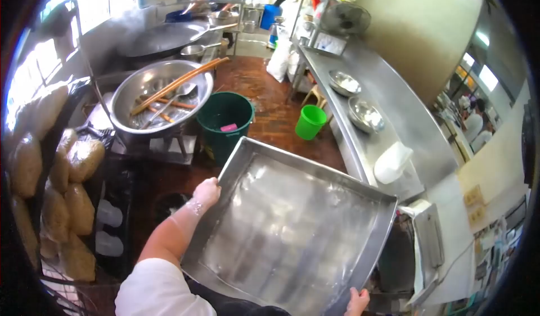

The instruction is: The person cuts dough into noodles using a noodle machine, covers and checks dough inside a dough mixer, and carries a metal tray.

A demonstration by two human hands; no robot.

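I carry a large square metal tray in front of my body, tilted, with its shiny inside facing me. My left hand, in what looks like a thin clear glove, is closed round the tray's left rim. At the lower right, my right hand grips the opposite rim; only part of it shows. The tray holds no food, though its bottom looks wet or streaked. Just beyond the tray's far left corner stands a dark green bucket with a pink object inside.
A steel basin with long wooden sticks and a ladle stands at left, before a big wok. Packed bags line the left edge. A steel counter with bowls runs along the right. A light green bucket sits on the floor.
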